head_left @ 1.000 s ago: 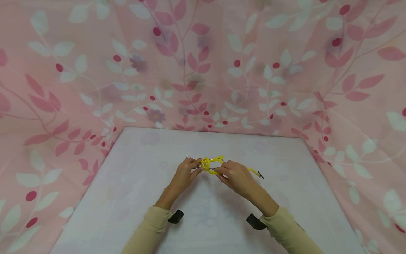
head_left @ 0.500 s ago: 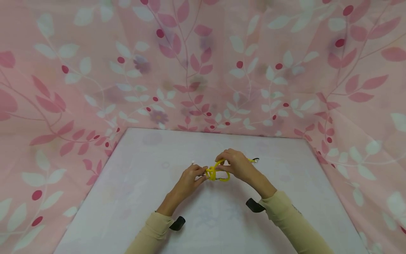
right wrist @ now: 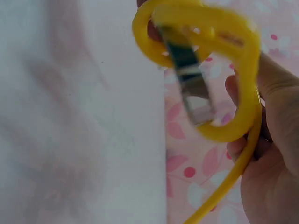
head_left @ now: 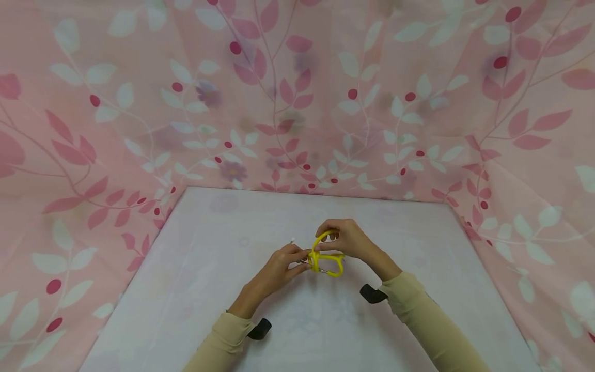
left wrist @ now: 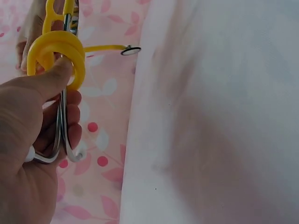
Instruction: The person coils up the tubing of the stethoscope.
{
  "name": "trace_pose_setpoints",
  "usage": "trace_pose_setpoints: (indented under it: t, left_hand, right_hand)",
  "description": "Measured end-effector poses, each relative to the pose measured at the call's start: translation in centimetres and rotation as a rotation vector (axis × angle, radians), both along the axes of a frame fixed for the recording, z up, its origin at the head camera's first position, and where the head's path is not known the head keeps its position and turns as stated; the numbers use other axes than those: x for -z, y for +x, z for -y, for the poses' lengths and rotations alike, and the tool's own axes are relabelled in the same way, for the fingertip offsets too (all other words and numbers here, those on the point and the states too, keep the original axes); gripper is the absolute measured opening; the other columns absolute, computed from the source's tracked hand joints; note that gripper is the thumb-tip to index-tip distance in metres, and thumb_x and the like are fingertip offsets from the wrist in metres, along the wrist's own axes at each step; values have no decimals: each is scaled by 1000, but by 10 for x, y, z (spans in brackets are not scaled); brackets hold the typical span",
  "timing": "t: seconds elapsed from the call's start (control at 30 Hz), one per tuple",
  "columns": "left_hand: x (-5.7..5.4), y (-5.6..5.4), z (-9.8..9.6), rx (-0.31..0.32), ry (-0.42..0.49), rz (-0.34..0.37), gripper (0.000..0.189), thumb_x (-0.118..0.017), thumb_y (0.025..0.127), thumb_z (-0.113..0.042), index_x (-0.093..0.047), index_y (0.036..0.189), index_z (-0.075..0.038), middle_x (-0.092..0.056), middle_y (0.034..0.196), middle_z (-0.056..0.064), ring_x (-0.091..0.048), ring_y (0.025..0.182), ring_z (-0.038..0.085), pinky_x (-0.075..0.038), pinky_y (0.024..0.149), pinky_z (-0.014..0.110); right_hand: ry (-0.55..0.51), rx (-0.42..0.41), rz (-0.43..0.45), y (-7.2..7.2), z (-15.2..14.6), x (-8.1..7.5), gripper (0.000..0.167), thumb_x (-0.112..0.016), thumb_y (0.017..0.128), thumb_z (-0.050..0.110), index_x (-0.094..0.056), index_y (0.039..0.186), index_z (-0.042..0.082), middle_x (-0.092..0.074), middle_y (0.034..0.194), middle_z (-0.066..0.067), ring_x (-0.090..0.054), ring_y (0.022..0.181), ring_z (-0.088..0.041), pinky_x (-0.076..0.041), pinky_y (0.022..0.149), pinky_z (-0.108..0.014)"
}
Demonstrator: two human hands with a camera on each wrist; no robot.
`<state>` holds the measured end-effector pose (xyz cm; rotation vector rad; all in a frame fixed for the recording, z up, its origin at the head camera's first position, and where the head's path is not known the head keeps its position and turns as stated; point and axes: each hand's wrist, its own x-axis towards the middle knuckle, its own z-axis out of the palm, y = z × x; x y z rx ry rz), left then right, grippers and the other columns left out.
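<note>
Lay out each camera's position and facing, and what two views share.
Head: on the head, facing forward and down at the white table; left hand, right hand and sleeves show.
Left wrist: worn there, facing the yellow cord; left hand shows, right hand partly.
Right wrist: worn there, facing the cord; right hand shows.
Both wrist views share the cord.

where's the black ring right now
The black ring is upper left in the left wrist view, at the end of the yellow cord, right of the left hand.

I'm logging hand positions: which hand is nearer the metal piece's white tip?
Left. The left hand holds the metal rods, with the white tip beside its palm; the right hand is farther away, holding the yellow cord.
</note>
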<state>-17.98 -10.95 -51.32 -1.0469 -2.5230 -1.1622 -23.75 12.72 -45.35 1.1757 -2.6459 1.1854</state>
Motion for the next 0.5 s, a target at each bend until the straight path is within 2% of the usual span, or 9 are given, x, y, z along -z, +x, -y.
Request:
trace_pose_setpoints:
  t: [0.1, 0.23, 0.33, 0.5]
  left_hand:
    - [-3, 1, -2, 46, 34, -45, 44, -76, 85, -14, -66, 127, -6, -67, 103, 3, -66, 94, 10, -45, 108, 43]
    - [-8, 1, -5, 75, 91, -88, 44, -74, 87, -17, -65, 128, -4, -66, 106, 5, -68, 97, 13, -56, 89, 25]
    - [-11, -1, -5, 58, 126, -123, 45, -72, 88, -20, -64, 129, -2, -66, 107, 7, -67, 98, 14, -56, 83, 19]
    - [-14, -3, -2, 29, 153, -149, 46, -72, 87, -19, -63, 129, 0, -66, 106, 9, -67, 99, 16, -57, 82, 21]
  right_hand:
    - [-63, -37, 150, -5, -3, 10, 22, -81, 81, 28, -75, 97, 14, -73, 90, 3, -54, 68, -11, -46, 61, -19]
    - [-186, -107, 311, -10, -7, 20, 16, -72, 89, 13, -76, 103, 6, -75, 99, -10, -67, 78, -14, -58, 71, -26]
    - [-255, -139, 367, -13, -9, 27, 20, -66, 93, 10, -74, 109, 0, -74, 103, -14, -72, 86, -17, -60, 76, -31]
    - [-309, -174, 378, -11, -10, 41, 25, -62, 95, 5, -69, 116, -7, -73, 108, -18, -71, 91, -18, -59, 79, -29]
